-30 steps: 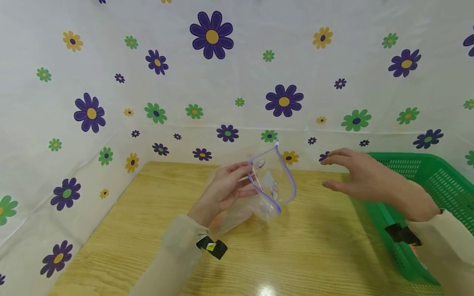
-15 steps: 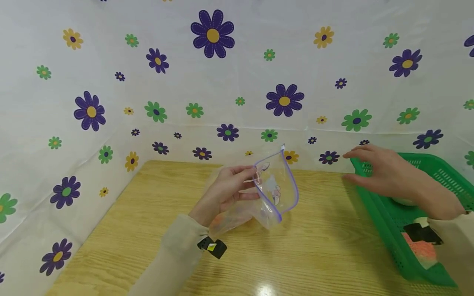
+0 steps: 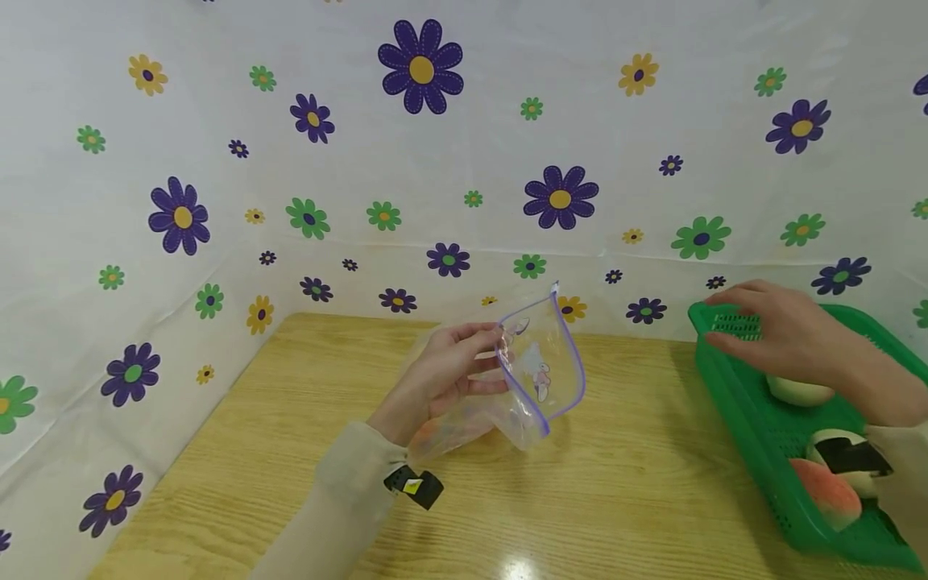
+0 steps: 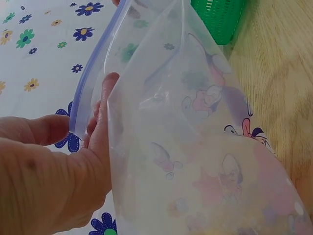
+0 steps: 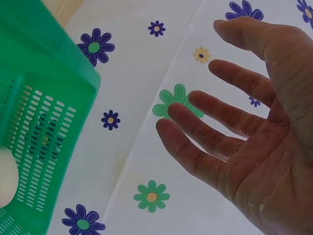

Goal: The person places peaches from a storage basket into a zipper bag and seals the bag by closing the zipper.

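A clear zip bag (image 3: pixel 532 362) with a purple zip edge and cartoon prints gapes toward the right in the head view. My left hand (image 3: pixel 453 362) pinches its near rim between thumb and fingers. Something pinkish-orange shows blurred through the plastic at the bag's lower end; its kind cannot be told. My right hand (image 3: pixel 786 334) hovers over the far left corner of the green basket (image 3: pixel 739 419), fingers spread and holding nothing, as the right wrist view also shows. Below it in the basket lie a pale round thing (image 3: pixel 797 391), a pink-and-cream piece (image 3: pixel 826 491) and another pale round thing (image 3: pixel 844 451).
The wooden table (image 3: pixel 290 483) stretches beneath both arms. A white flower-printed sheet (image 3: pixel 464 145) hangs behind it and along the left side. The basket stands at the table's right, its raised perforated walls enclosing the pale things.
My right hand has moved right, from beside the basket to above it, uncovering the things inside. The left hand has barely shifted with the bag.
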`<state>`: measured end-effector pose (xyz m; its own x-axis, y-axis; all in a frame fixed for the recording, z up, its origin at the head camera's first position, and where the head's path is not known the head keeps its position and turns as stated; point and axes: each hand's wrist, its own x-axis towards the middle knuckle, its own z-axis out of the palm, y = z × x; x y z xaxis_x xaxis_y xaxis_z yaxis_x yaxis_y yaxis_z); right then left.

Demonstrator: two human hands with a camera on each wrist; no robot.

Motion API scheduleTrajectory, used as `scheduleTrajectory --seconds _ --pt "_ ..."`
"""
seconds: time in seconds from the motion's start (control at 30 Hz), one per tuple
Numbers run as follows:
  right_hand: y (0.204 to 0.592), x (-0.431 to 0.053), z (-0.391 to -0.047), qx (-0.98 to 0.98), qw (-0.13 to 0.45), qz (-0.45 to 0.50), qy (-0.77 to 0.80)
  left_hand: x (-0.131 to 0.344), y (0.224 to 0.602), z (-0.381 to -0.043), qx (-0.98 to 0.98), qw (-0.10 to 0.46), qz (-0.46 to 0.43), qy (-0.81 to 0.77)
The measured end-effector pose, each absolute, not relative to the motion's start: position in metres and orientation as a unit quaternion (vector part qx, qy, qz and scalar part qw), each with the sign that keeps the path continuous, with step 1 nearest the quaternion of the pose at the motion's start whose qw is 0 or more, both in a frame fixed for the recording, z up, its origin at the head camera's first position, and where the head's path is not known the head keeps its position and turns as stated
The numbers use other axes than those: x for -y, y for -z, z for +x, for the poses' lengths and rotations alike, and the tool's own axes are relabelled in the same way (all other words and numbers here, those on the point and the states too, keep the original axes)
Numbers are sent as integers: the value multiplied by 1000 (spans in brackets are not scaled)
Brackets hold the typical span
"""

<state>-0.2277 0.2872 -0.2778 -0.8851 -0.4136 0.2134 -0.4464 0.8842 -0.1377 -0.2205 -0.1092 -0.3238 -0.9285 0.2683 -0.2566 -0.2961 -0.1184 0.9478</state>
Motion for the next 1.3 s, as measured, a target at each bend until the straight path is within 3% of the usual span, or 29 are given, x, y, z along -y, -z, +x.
scheduleTrajectory --seconds 1.3 --pt "313 -358 -250 987 3 160 -19 112 322 -221 -653 204 -1 -730"
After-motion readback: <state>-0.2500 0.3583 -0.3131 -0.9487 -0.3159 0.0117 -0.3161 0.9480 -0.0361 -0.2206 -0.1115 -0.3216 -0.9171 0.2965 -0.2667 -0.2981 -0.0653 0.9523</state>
